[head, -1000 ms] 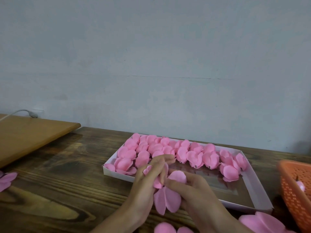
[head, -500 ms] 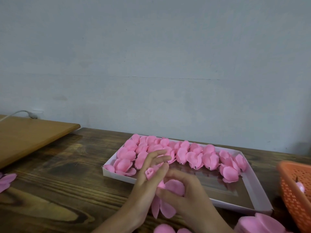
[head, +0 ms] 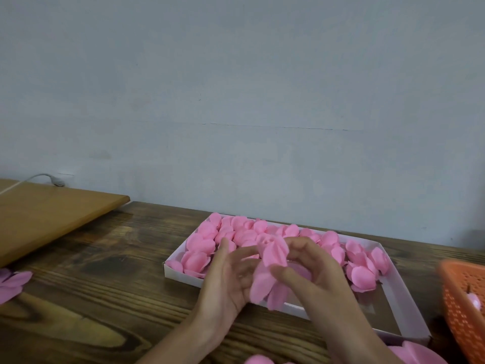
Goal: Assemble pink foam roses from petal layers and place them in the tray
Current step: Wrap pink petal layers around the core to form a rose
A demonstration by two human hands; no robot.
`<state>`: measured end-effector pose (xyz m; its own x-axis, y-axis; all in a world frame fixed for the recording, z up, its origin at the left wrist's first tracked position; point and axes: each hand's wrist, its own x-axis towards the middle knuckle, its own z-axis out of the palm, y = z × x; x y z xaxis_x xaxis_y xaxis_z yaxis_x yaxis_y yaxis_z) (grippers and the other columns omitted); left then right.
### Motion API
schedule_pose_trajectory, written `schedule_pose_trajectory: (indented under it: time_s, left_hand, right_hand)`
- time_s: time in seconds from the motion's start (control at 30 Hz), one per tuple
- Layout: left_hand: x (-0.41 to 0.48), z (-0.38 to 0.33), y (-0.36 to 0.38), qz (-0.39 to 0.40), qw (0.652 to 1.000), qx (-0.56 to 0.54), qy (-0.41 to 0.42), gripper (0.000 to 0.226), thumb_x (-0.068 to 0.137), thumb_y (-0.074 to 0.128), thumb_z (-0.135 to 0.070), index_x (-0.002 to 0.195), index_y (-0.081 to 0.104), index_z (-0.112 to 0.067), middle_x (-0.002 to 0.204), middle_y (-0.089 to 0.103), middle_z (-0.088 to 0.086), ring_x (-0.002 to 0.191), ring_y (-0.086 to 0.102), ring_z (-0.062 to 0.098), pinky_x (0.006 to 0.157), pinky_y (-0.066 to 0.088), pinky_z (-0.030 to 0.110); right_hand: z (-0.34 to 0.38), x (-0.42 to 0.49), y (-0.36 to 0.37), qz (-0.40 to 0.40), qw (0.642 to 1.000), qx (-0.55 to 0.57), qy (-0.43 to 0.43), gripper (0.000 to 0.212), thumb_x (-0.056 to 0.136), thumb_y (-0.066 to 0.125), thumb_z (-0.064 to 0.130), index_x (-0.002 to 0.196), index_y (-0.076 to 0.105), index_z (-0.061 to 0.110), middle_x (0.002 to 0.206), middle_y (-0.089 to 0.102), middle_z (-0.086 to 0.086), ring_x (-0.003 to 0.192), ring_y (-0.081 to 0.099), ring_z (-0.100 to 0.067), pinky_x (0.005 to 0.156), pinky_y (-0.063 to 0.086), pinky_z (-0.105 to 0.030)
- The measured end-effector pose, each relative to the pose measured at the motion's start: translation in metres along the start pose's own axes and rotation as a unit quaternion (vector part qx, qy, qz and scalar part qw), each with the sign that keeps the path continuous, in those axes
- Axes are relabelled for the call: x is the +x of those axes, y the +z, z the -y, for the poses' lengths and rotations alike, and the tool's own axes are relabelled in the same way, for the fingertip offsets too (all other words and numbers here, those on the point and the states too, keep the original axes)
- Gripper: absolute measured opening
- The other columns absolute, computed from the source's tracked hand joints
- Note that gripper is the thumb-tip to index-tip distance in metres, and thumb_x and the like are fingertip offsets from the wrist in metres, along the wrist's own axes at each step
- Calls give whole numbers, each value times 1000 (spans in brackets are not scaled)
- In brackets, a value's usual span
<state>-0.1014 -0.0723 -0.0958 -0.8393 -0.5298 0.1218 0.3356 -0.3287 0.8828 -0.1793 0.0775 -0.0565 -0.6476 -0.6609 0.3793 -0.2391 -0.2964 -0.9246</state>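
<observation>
A plain wall (head: 236, 88) fills the upper two thirds of the view. It is pale grey-blue and matte, under soft, even light that throws no hard shadows. A thin crack (head: 275, 126) runs almost level across its middle. Below it, a table (head: 91, 298) of dark stained wood with bold grain has its far edge against the wall. Its top shows a dull sheen towards the left edge. Over the table's far left corner lies a lighter brown board (head: 47, 219) with a rounded corner, sitting higher and shading the dark wood beneath. A white cable (head: 15, 186) crosses the board's far edge and arcs to a grey plug (head: 58, 182) low on the wall.
</observation>
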Motion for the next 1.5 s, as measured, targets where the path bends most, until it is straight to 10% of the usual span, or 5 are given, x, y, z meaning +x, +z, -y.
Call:
schedule_pose_trajectory:
  time_s: [0.2, 0.77, 1.5]
  left_hand:
    - [5, 3, -5, 9, 1000, 16, 20, 34, 81, 82, -10, 115, 78, -7, 116, 75, 24, 97, 76, 31, 73, 63, 34]
    - [-1, 2, 0, -33, 997, 15, 75, 25, 70, 85, -28, 86, 84, -9, 88, 78, 11, 82, 75, 21, 68, 59, 27]
    - [0, 1, 1, 10, 997, -10, 76, 19, 80, 78, -27, 84, 82, -9, 90, 77, 17, 89, 73, 25, 83, 61, 35]
  right_hand:
    - [3, 0, -1, -10, 999, 23, 25, 27, 87, 74, -1, 106, 69, 18, 95, 80, -6, 88, 77, -18, 69, 56, -18]
    - [11, -6, 4, -3, 971, -229, -63, 28, 67, 92, 7, 81, 81, 29, 102, 76, 15, 106, 68, 0, 89, 50, -15]
    - [16, 6, -12, 87, 983, -160, 35, 15, 80, 85, 12, 87, 81, 24, 94, 80, 5, 94, 75, -13, 86, 60, -28]
